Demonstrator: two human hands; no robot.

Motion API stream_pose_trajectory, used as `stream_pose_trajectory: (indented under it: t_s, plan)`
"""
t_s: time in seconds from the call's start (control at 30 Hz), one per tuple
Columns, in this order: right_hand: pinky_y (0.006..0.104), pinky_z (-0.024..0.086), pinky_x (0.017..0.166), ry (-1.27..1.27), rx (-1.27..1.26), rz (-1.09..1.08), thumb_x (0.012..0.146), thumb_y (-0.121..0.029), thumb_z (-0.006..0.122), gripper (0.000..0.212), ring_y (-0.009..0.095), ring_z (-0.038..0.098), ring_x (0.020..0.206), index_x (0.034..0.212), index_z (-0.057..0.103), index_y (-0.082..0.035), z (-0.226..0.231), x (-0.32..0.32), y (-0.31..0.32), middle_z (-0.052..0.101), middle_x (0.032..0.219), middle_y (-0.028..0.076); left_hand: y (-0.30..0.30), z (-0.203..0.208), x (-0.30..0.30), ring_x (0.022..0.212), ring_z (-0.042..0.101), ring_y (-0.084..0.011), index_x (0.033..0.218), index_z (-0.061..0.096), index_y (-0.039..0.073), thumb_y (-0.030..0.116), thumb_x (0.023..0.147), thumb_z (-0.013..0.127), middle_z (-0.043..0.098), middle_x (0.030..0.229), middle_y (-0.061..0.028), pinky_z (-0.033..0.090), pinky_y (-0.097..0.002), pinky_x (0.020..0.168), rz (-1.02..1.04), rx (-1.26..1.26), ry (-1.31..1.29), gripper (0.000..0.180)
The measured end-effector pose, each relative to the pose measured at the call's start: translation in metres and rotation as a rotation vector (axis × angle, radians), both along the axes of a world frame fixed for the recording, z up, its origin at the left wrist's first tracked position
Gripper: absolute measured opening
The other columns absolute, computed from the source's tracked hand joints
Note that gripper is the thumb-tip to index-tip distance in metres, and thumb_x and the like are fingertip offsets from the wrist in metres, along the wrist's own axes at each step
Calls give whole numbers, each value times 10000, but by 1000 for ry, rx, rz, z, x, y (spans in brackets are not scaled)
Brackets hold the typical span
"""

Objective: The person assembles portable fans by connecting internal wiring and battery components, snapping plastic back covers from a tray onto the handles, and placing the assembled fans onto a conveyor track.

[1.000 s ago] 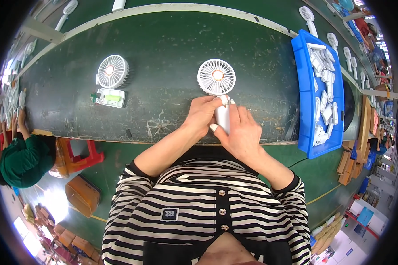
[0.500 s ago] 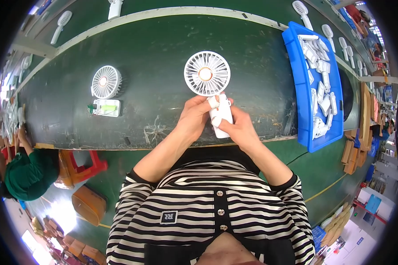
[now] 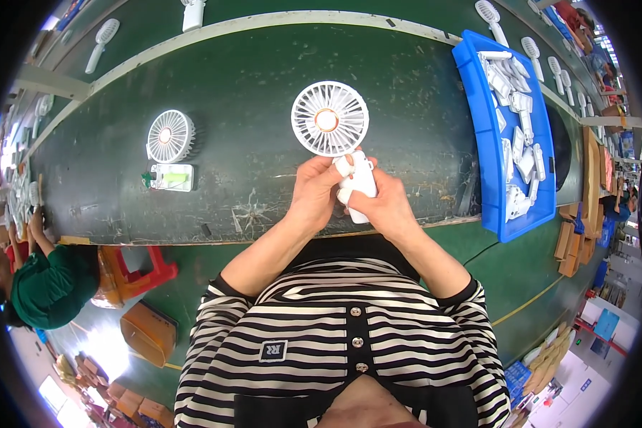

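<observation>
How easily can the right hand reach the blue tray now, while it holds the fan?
Probably yes, but not at once: the right hand and left hand both grip the white fan. The blue tray lies on its right, with bare table between.

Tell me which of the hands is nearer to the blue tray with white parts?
The right hand is nearer: the blue tray lies off to its right. The left hand is on the far side of the handheld fan that both hands hold.
</observation>
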State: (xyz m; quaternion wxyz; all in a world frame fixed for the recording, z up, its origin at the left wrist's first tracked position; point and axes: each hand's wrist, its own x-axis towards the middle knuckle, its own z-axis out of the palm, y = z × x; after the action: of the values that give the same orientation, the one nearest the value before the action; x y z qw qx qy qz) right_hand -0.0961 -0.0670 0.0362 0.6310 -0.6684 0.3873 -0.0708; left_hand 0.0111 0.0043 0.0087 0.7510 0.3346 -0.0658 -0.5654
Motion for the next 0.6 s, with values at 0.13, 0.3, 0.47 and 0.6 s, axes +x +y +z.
stream_pose_trajectory:
  t_s: [0.13, 0.3, 0.47, 0.6]
  plan:
    - [234, 461, 586, 5, -82, -10, 710, -85, 630, 241, 91, 561, 683, 917, 576, 24, -2, -3, -2, 603, 780, 42, -1, 3, 1, 894, 595, -191, 1076, 545, -18, 107, 817, 594, 614, 996, -151, 493, -313, 788, -41, 10, 33, 291]
    - [231, 457, 585, -54, -24, -26, 709, -79, 623, 245, 84, 553, 679, 929, 580, 18, 1, -1, -1, 602, 781, 33, 0, -1, 0, 919, 589, -182, 1128, 509, -13, 38, 780, 617, 602, 1039, -145, 482, -312, 815, -63, -47, -44, 368]
    - [233, 458, 581, -45, -38, 7, 709, -80, 626, 245, 85, 556, 672, 930, 582, 18, 0, -3, -3, 603, 777, 33, 1, -2, -3, 939, 587, -205, 1152, 481, -47, 106, 763, 642, 599, 1035, -173, 461, -334, 852, -45, -28, -78, 448]
    - [234, 461, 578, -15, -55, 23, 710, -85, 631, 242, 89, 562, 667, 924, 583, 18, 3, -5, -3, 604, 766, 38, 2, -2, -6, 937, 588, -205, 1144, 486, -50, 104, 759, 645, 601, 1027, -177, 462, -334, 851, -28, -40, -65, 444]
